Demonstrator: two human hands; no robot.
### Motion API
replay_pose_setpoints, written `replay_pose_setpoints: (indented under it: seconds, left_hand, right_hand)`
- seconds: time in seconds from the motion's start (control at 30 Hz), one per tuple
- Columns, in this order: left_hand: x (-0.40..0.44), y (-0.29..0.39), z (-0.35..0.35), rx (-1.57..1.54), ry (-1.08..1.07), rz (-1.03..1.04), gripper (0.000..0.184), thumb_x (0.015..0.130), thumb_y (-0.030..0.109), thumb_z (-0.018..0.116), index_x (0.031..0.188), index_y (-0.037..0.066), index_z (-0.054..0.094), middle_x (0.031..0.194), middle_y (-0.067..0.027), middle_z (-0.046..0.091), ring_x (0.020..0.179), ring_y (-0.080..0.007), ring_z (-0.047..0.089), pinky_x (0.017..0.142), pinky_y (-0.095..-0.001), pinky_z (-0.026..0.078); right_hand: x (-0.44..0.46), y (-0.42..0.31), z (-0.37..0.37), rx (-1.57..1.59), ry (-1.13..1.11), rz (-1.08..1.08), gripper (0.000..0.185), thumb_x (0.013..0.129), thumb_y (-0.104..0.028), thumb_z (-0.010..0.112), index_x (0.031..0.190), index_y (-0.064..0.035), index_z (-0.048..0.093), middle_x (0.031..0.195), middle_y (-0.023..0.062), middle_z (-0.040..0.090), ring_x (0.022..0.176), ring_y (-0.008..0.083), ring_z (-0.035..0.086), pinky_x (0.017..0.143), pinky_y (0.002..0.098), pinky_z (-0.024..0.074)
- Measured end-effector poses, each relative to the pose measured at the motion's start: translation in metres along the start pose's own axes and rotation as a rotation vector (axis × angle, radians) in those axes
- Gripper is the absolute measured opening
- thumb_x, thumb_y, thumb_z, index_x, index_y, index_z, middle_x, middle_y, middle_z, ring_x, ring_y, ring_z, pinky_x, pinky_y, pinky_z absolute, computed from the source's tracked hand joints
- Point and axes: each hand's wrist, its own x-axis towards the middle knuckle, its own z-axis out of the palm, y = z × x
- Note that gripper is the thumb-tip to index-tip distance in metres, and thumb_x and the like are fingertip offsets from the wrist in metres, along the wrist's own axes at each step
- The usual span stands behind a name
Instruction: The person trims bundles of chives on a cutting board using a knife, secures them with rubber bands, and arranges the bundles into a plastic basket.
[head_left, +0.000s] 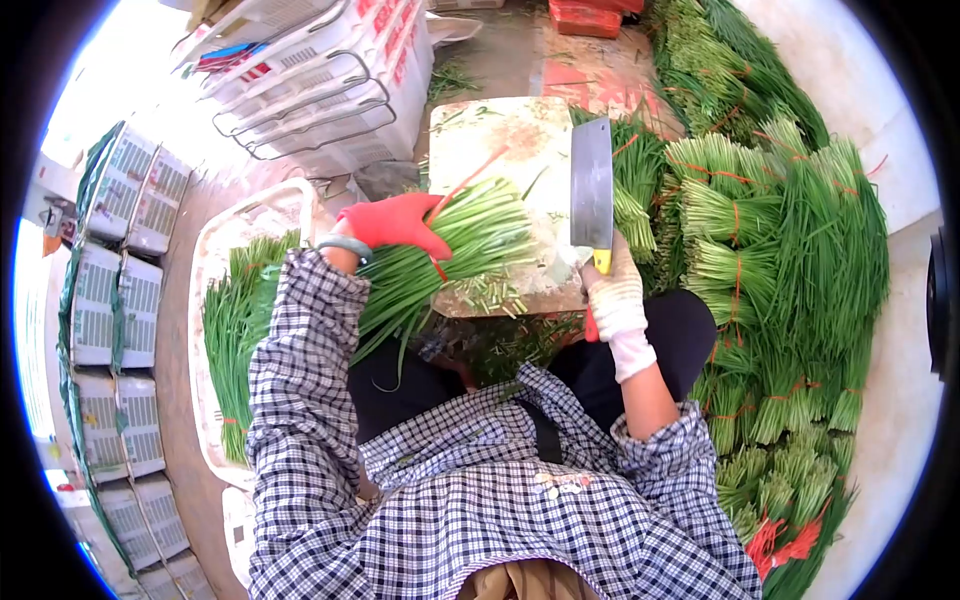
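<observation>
My left hand [392, 226], in a red glove, is closed round a bunch of long green stalks [485, 228] tied with a red band. The pale cut ends of the bunch lie over the left part of a worn chopping board [500, 130], and its leaves hang down towards my lap. In a white and red glove, my right hand [612, 290] is wrapped round the yellow-marked handle of a cleaver [591, 185]. The broad blade points away from me over the board's right edge. Short trimmed bits [485, 296] are scattered along the near edge of the board.
Tied green bundles [735, 215] are piled on the right, with red ties [785, 545] at the lower end. On the left a white crate [203, 370] holds more greens. White crates [330, 100] are stacked at the back left, others [120, 310] along the far left.
</observation>
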Motion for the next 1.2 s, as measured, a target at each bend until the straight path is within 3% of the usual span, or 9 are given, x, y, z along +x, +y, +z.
replay_pose_setpoints:
  seconds: [0.07, 0.1, 0.23, 0.4, 0.5, 0.6, 0.77, 0.87, 1.2]
  left_hand:
    - [0.018, -0.003, 0.007, 0.016, -0.037, -0.056, 0.059, 0.075, 0.021, 0.075, 0.126, -0.001, 0.055, 0.108, -0.0084, 0.067, 0.094, -0.0149, 0.06, 0.088, -0.0298, 0.047]
    - [0.021, -0.004, 0.011, 0.04, -0.054, -0.115, 0.058, 0.078, 0.025, 0.073, 0.126, -0.002, 0.055, 0.107, -0.0093, 0.067, 0.094, -0.016, 0.06, 0.088, -0.0298, 0.047]
    - [0.024, -0.023, 0.022, -0.068, 0.184, -0.09, 0.058, 0.088, 0.036, 0.065, 0.131, -0.001, 0.053, 0.111, -0.0096, 0.067, 0.101, -0.0145, 0.059, 0.091, -0.029, 0.045]
    - [0.017, -0.027, 0.033, -0.146, 0.325, -0.141, 0.048, 0.089, 0.03, 0.066, 0.126, 0.0, 0.059, 0.113, -0.0118, 0.067, 0.105, -0.0163, 0.06, 0.094, -0.0276, 0.045]
    - [0.028, -0.036, 0.05, 0.278, 0.998, 0.071, 0.039, 0.083, 0.015, 0.066, 0.121, 0.005, 0.063, 0.114, -0.0164, 0.065, 0.109, -0.0302, 0.059, 0.095, -0.0367, 0.046]
    - [0.021, 0.002, 0.036, 0.605, 0.981, 0.419, 0.031, 0.081, 0.014, 0.065, 0.111, 0.007, 0.065, 0.11, -0.0154, 0.064, 0.108, -0.034, 0.058, 0.093, -0.0413, 0.047]
    - [0.043, -0.001, 0.035, 0.499, 0.568, 0.222, 0.021, 0.084, 0.025, 0.066, 0.082, 0.005, 0.071, 0.081, -0.012, 0.068, 0.083, -0.0283, 0.064, 0.076, -0.0389, 0.05]
    - [0.048, 0.003, 0.027, 0.264, 0.449, 0.089, 0.022, 0.084, 0.026, 0.065, 0.082, 0.005, 0.07, 0.077, -0.0125, 0.067, 0.075, -0.0305, 0.064, 0.069, -0.039, 0.05]
    - [0.064, 0.006, 0.033, 0.329, 0.487, 0.201, 0.019, 0.085, 0.024, 0.066, 0.084, 0.005, 0.069, 0.075, -0.0127, 0.067, 0.071, -0.0302, 0.064, 0.065, -0.0391, 0.05]
  right_hand:
    - [-0.018, 0.002, -0.008, -0.033, 0.01, -0.142, 0.058, 0.083, 0.001, 0.055, 0.139, -0.003, 0.043, 0.105, 0.0101, 0.064, 0.082, 0.0142, 0.058, 0.075, 0.0254, 0.0484]
    - [-0.032, -0.012, -0.01, -0.125, -0.038, 0.021, 0.058, 0.084, -0.001, 0.056, 0.141, -0.0033, 0.043, 0.106, 0.0129, 0.065, 0.083, 0.0139, 0.06, 0.075, 0.0263, 0.0496]
    - [-0.052, 0.0, -0.001, -0.476, -0.089, -0.16, 0.051, 0.087, -0.015, 0.059, 0.136, -0.0061, 0.048, 0.094, 0.0257, 0.066, 0.078, 0.0403, 0.066, 0.069, 0.04, 0.0534]
    - [-0.051, -0.015, 0.021, -0.68, -0.225, -0.126, 0.05, 0.089, -0.02, 0.058, 0.136, -0.0058, 0.049, 0.096, 0.0242, 0.066, 0.079, 0.0383, 0.066, 0.068, 0.0416, 0.0526]
    - [-0.048, -0.004, 0.026, -0.675, -0.216, -0.153, 0.049, 0.088, -0.015, 0.061, 0.134, -0.0047, 0.05, 0.1, 0.0228, 0.067, 0.084, 0.0374, 0.066, 0.072, 0.0409, 0.0528]
    - [-0.047, 0.005, 0.027, -0.63, -0.193, -0.165, 0.047, 0.088, -0.014, 0.06, 0.133, -0.0037, 0.05, 0.101, 0.0231, 0.067, 0.088, 0.0383, 0.066, 0.075, 0.0419, 0.053]
    - [-0.049, 0.022, 0.028, -0.595, -0.173, -0.187, 0.05, 0.089, -0.019, 0.056, 0.138, -0.01, 0.047, 0.09, 0.0241, 0.066, 0.071, 0.0389, 0.065, 0.063, 0.0453, 0.0516]
    - [-0.052, 0.025, 0.027, -0.465, -0.131, -0.206, 0.051, 0.088, -0.017, 0.056, 0.138, -0.0087, 0.046, 0.084, 0.0231, 0.066, 0.067, 0.0382, 0.065, 0.061, 0.0457, 0.0512]
    - [-0.037, 0.012, 0.025, -0.87, -0.342, -0.032, 0.053, 0.089, -0.023, 0.052, 0.137, -0.004, 0.045, 0.097, 0.028, 0.065, 0.083, 0.0403, 0.066, 0.075, 0.0483, 0.0511]
